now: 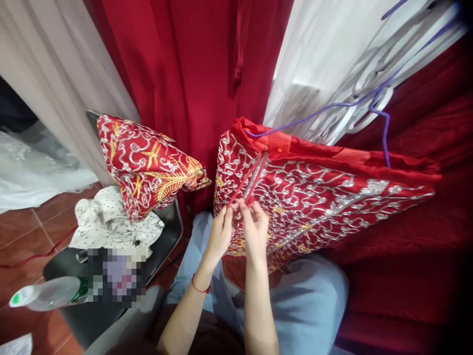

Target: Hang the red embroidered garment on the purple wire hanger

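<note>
At the centre of the frame, the left hand [221,230] and right hand [255,224] are pinched close together, fingertips gripping the red embroidered garment [318,202] at the lower end of its slit [254,176]. The garment spans from the centre to the right of the frame, its upper edge on a purple hanger [325,106]. At left, another embroidered piece [142,165] and a spotted cloth [105,224] lie on a black chair [168,222], with a bottle [55,292] at lower left.
</note>
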The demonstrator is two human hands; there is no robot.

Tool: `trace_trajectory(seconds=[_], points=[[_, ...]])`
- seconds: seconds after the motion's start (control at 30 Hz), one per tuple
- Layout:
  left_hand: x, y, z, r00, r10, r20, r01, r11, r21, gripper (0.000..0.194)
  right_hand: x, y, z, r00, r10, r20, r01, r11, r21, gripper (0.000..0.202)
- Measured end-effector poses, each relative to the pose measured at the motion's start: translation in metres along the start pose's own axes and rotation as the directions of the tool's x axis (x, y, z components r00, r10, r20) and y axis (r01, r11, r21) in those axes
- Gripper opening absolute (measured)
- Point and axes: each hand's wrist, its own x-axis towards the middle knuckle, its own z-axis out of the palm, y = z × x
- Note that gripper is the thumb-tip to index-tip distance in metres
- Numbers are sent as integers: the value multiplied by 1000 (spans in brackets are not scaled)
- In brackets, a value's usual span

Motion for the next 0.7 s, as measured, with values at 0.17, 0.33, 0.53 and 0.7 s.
trace_trajectory(seconds=[0.17, 0.33, 0.53, 0.7], points=[[25, 8, -16, 933, 49, 357, -123, 975, 186, 37, 2, -8, 0, 999, -35, 22, 36, 999, -36, 35], [46, 35, -47, 855, -10, 519, -162, 944, 286, 25, 18, -3, 4, 1000, -5, 25, 6, 999, -46, 54], [7, 42, -182, 773, -127, 621, -66, 959, 277, 30, 25, 13, 9, 998, -49, 40, 49, 999, -7, 58], [-84, -31, -298, 804, -541, 246, 222, 658, 720, 34, 9, 11, 16, 994, -93, 61, 94, 995, -23, 53]])
